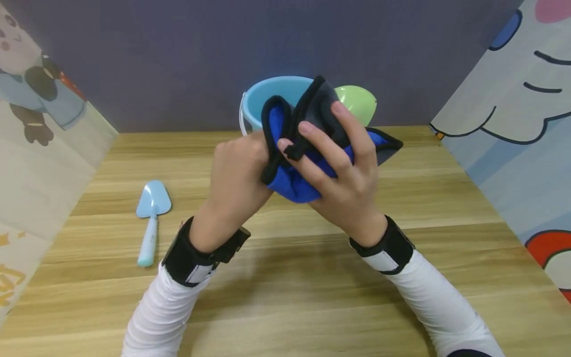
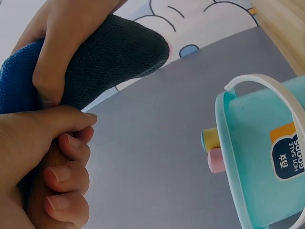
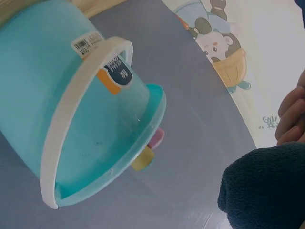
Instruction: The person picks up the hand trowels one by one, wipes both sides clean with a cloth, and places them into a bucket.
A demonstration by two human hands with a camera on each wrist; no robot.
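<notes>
A two-sided towel (image 1: 308,148), blue on one face and dark grey on the other with black edging, is bunched between both hands in front of the bucket. My right hand (image 1: 350,173) grips it, fingers spread across its folds; in the left wrist view the right thumb (image 2: 50,81) wraps over it. My left hand (image 1: 236,178) is curled in a fist at the towel's left side. The left wrist view shows its thumb lying across and its fingertips (image 2: 59,202) folded in, with dark cloth in the fist. Most of the towel's inside is hidden.
A light-blue bucket (image 1: 258,99) with a white handle (image 3: 71,109) stands at the back of the wooden table (image 1: 285,307). Yellow (image 2: 210,138) and pink (image 2: 217,160) ends stick out past its rim. A green rounded piece (image 1: 357,101) is beside it. A blue toy trowel (image 1: 152,213) lies left.
</notes>
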